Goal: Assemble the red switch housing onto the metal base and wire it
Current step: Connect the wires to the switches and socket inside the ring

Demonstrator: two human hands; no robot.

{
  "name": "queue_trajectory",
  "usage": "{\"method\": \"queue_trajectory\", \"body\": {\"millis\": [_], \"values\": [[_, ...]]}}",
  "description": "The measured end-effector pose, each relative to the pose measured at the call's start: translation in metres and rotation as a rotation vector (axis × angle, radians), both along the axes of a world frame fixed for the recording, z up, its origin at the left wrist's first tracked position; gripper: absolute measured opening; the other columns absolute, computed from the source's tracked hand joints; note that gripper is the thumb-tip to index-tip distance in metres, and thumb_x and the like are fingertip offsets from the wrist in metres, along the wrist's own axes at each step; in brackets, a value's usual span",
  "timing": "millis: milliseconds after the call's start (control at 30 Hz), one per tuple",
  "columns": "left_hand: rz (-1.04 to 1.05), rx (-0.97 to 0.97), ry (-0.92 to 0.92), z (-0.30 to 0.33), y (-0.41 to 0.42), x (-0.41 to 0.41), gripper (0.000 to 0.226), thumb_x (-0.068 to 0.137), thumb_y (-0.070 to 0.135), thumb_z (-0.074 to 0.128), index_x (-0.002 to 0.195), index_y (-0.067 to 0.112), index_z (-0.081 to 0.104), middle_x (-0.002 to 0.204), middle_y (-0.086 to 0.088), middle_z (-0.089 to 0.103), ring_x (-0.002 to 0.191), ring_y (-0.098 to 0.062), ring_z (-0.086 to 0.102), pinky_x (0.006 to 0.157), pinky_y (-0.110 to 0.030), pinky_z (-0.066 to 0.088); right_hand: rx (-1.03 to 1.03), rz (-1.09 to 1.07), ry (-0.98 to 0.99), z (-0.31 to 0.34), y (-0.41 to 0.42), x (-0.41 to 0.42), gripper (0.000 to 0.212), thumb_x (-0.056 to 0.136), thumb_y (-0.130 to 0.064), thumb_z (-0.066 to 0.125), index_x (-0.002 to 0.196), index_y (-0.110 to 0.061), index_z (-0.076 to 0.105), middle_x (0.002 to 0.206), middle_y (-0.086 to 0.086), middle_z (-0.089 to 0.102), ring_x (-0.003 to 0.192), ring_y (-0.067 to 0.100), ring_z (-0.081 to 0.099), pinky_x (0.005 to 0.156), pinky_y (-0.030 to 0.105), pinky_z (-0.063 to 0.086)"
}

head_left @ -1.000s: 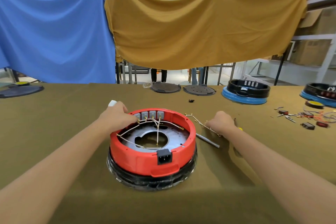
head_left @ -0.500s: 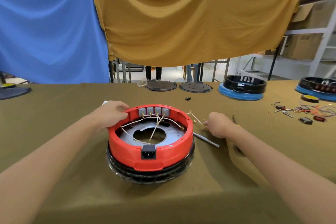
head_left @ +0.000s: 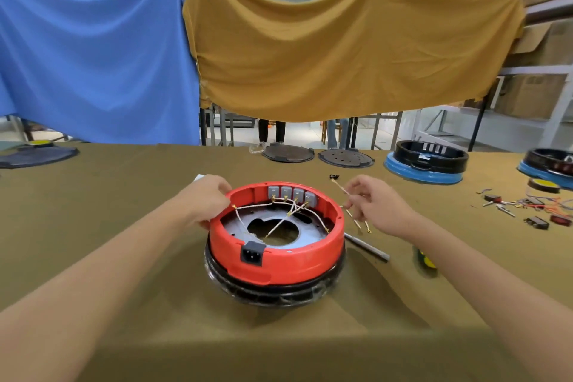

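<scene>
Left hand [head_left: 206, 201] of ours grips the far-left rim of the red switch housing [head_left: 279, 260], fingers curled over the edge, steadying it. Right hand [head_left: 376, 206] floats just right of the housing, thumb and forefinger pinched on a loose wire [head_left: 341, 188] whose free end pokes up and away; other stray wire pieces [head_left: 359, 222] lie on the desk [head_left: 124, 195] under that hand.

Housing sits dead centre, near us, already seated on the metal base [head_left: 310, 234], which shows as a grey plate with a round hole inside the ring. Black power socket [head_left: 252, 253] faces us. Below the red ring we see a black, glossy lower section [head_left: 273, 295], maybe plastic-wrapped. On the far inner wall: four grey switch blocks [head_left: 293, 195], with white wires [head_left: 279, 211] already strung across the plate to brass terminals.

Right of the housing, a metal rod-like tool [head_left: 367, 246] lies on the desk, and a yellow-green item [head_left: 426, 260] peeks out past our right forearm; can't tell what it is.

Further out: small parts and red wires [head_left: 527, 208] far right, two dark round covers [head_left: 317, 154], blue-rimmed black units [head_left: 428, 163], then blue and mustard cloths [head_left: 279, 49] hanging behind.

Judgement: wiring stage, partly done. Risks: thin wire slips from the pinch; bringing it in could snag the crossed wires and pull a lug off; wrong switch terminal is easy, blocks look identical; housing may rock if the left-hand grip eases.
</scene>
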State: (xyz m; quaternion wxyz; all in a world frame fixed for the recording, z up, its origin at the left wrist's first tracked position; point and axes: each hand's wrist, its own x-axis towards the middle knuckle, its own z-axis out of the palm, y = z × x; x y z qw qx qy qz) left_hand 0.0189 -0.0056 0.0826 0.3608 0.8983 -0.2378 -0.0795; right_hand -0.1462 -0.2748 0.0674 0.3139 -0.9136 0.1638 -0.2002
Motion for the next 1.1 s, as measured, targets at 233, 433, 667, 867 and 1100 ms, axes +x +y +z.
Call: {"method": "queue_trajectory", "body": {"millis": [233, 433, 667, 867, 1100], "values": [[0.193, -0.382, 0.244, -0.011, -0.004, -0.007, 0.048, 0.078, 0.032, 0.064, 0.122, 0.019, 0.049, 0.116, -0.004, 0.058, 0.1, -0.02, 0.055, 0.072, -0.032, 0.043, -0.067, 0.113, -0.192, 0.008, 0.025, 0.02, 0.012, 0.099, -0.026, 0.055, 0.1, -0.029, 0.067, 0.088, -0.01, 0.07, 0.081, 0.005, 0.065, 0.072, 0.024, 0.054], [0.153, -0.454, 0.267, -0.03, -0.001, -0.012, 0.032, 0.078, 0.003, 0.054, 0.103, 0.018, 0.066, 0.081, -0.001, 0.062, 0.062, -0.016, 0.054, 0.064, -0.03, 0.048, -0.077, 0.182, -0.233, 0.003, 0.031, 0.03, 0.023, 0.103, -0.017, 0.047, 0.099, -0.035, 0.061, 0.079, -0.007, 0.068, 0.07, 0.008, 0.065, 0.06, 0.02, 0.054], [-0.076, -0.439, 0.353, -0.019, -0.009, 0.018, 0.031, 0.086, 0.002, 0.061, 0.103, 0.022, 0.077, 0.092, -0.006, 0.068, 0.08, -0.017, 0.064, 0.076, -0.034, 0.056, -0.12, 0.209, -0.24, 0.01, 0.035, 0.044, 0.019, 0.102, -0.024, 0.051, 0.109, -0.03, 0.068, 0.082, -0.012, 0.069, 0.075, -0.002, 0.062, 0.067, 0.012, 0.048], [-0.242, -0.738, 0.59, -0.052, -0.011, 0.022, 0.055, 0.078, 0.022, 0.066, 0.132, 0.019, 0.058, 0.128, -0.011, 0.067, 0.116, -0.035, 0.063, 0.1, -0.049, 0.048, -0.135, 0.29, -0.223, 0.016, 0.046, 0.067, 0.012, 0.098, -0.028, 0.06, 0.097, -0.027, 0.071, 0.078, -0.014, 0.067, 0.07, 0.0, 0.059, 0.064, 0.011, 0.043], [-0.252, -0.726, 0.477, -0.057, -0.012, 0.025, 0.045, 0.08, 0.009, 0.062, 0.123, 0.024, 0.065, 0.13, -0.018, 0.062, 0.101, -0.034, 0.064, 0.088, -0.046, 0.048, -0.145, 0.339, -0.215, 0.013, 0.056, 0.084, 0.01, 0.095, -0.02, 0.062, 0.09, -0.025, 0.069, 0.077, -0.016, 0.063, 0.063, 0.001, 0.052, 0.063, 0.013, 0.039]]}}
